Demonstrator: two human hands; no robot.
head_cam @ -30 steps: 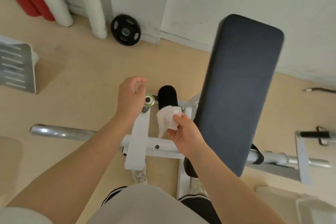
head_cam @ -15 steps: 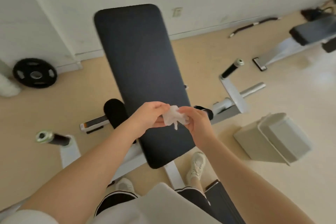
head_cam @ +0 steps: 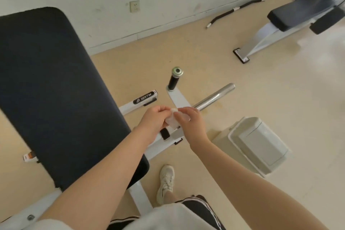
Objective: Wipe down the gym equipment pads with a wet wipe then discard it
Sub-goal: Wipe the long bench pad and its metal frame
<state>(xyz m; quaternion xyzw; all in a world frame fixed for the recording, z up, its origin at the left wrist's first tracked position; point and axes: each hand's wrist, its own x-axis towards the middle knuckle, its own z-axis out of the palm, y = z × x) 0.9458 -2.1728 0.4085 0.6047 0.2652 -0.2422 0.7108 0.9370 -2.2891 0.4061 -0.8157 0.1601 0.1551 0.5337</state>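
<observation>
A crumpled white wet wipe (head_cam: 172, 121) is held between both hands, just right of the big dark bench pad (head_cam: 56, 95). My left hand (head_cam: 153, 120) pinches its left side and my right hand (head_cam: 190, 120) pinches its right side with curled fingers. Both hands hover over the machine's white frame (head_cam: 164, 144). A white lidded bin (head_cam: 258, 145) stands on the floor to the right of my right hand.
A black-grip handle (head_cam: 174, 79) and a chrome bar (head_cam: 214, 97) stick out beyond my hands. A second bench (head_cam: 298, 13) stands at the far right, with a curved bar (head_cam: 235, 9) lying by the wall. My shoe (head_cam: 166, 183) is on the floor below.
My view has swung to the right, so the pad now lies at the left and the bin is closer to centre. My left hand joined my right on the wipe, which is bunched smaller.
</observation>
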